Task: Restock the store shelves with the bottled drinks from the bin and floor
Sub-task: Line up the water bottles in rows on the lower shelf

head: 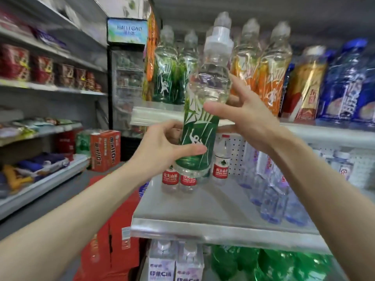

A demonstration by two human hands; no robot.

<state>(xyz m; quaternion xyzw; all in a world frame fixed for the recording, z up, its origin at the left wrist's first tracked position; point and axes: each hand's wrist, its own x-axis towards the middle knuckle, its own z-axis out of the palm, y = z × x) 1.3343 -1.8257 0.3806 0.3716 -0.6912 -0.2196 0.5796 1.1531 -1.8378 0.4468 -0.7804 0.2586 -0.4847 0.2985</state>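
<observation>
I hold a clear drink bottle [209,82] with a green bamboo label and a white cap upright in front of the top shelf [154,114]. My left hand [162,151] grips its lower part, thumb across the label. My right hand [243,118] wraps its middle, thumb on the front and fingers behind. Matching green-labelled bottles [165,78] stand on the top shelf just behind it, with orange-labelled bottles [269,74] to their right.
Blue bottles [343,84] fill the top shelf's right end. The middle shelf [203,209] carries small red-labelled water bottles [221,159] and clear bottles at the right. Red cartons [117,240] stand on the floor at the left. A drinks fridge [125,78] closes the aisle.
</observation>
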